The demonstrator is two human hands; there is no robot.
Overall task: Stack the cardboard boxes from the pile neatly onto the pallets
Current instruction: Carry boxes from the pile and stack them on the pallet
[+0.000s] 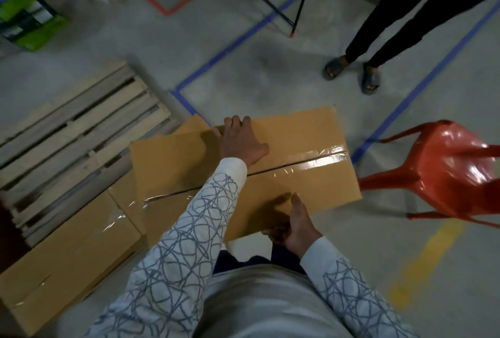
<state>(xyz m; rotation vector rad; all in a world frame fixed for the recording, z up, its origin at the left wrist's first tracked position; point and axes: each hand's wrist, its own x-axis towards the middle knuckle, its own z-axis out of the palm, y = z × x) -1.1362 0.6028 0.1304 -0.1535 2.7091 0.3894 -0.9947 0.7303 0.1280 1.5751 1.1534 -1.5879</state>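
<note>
Holding a taped cardboard box off the floor, the person has both hands on it: the left hand lies across the top with its fingers hooked over the far edge; the right hand grips the near edge, thumb on top and fingers tucked underneath; the box hangs slightly tilted, close to the person's body and just right of the wooden pallet. The job looks to be at an early stage: the pallet slats that show are bare, with no box plainly stacked on them; a second box lies at the pallet's near corner and a third box sits partly beneath the held one, so at least three are still to be placed. Whether those two rest on the pallet's edge or on the floor cannot be told; the pallet's left side is cut off by the frame, and no other pallet or the rest of the pile is in view; a brown flap beyond the left hand may belong to yet another box; the right hand's fingers are hidden under the cardboard; motion blur softens the whole scene.
</note>
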